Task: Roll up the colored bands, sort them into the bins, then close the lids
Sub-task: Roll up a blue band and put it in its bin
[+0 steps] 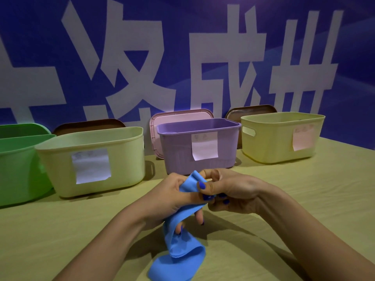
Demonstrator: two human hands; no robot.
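Note:
A blue band [178, 248] hangs from both hands above the table's middle, its lower end lying folded on the wood. My left hand [172, 197] grips the band's upper part, and the band runs down across its fingers. My right hand [225, 191] pinches the top end of the band between thumb and fingers. Behind the hands stands a row of open bins: a green bin [18, 167], a pale yellow bin [93, 159], a purple bin [203, 145] and another yellow bin [280, 136], three of them with paper labels.
Lids lean against the blue wall behind the bins: a brown lid [89, 124], a pink lid [178, 116], a second brown lid [251, 110] and a green lid [22, 128]. The wooden table [304, 189] spreads in front of the bins.

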